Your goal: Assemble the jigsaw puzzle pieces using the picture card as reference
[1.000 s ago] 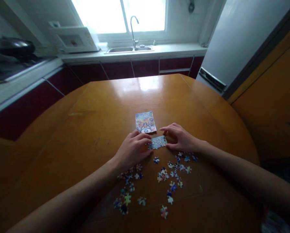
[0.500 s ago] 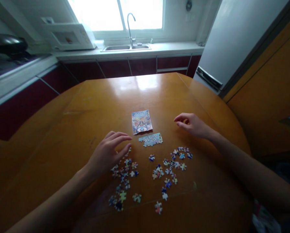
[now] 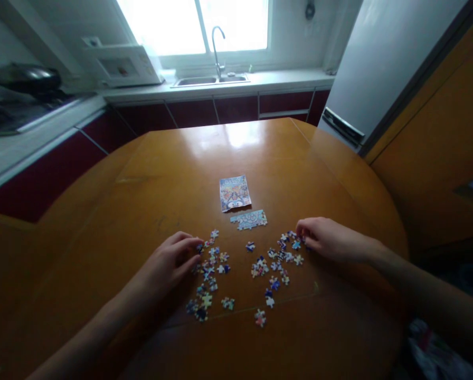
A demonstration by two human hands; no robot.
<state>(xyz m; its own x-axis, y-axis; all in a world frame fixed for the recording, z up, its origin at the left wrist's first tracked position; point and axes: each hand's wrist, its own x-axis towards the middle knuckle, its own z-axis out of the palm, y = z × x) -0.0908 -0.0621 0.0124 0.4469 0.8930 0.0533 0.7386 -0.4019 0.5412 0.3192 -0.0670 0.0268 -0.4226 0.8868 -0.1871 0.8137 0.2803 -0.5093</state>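
Observation:
Loose jigsaw pieces lie in two groups on the wooden table. My left hand [image 3: 178, 257] is at the outer edge of the left group of puzzle pieces [image 3: 208, 269]. Its thumb and fingers are apart, with the fingertips beside a dark piece. On the right, my right hand [image 3: 327, 237] has its fingers curled down at the far end of the right group of puzzle pieces [image 3: 286, 256], pinching a dark blue piece partly hidden by the fingers. Between the hands and farther off lies a joined strip of puzzle [image 3: 249, 219], below a printed picture sheet [image 3: 235, 193].
The large wooden table [image 3: 173, 174] reaches toward a counter with a sink [image 3: 197, 81] and faucet [image 3: 217, 53]. A microwave [image 3: 128, 66] and a pan on a stove [image 3: 28, 78] are at the left. A refrigerator [image 3: 387, 58] stands at the right.
My right hand has come down and nearer, onto the far pieces of the right group. The left hand has lowered slightly beside the left group. The view has shifted a little.

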